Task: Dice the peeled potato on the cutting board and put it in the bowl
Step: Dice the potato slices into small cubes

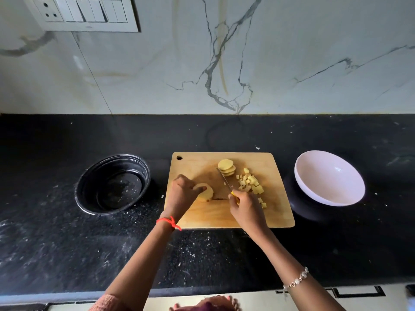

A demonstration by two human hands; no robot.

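A wooden cutting board (202,216) lies on the black counter. My left hand (182,191) grips a piece of peeled potato (207,194) on the board's left half. My right hand (244,209) holds a yellow-handled knife (224,178), its blade pointing away toward a stack of potato slices (226,167). A heap of potato dice (250,182) lies right of the blade, with a few more dice beside my right hand. The white bowl (310,176) stands empty to the right of the board.
A black round bowl (89,182) sits left of the board. The marble wall rises behind the counter, with a switch panel (80,12) at the upper left. The counter's front edge runs below my forearms.
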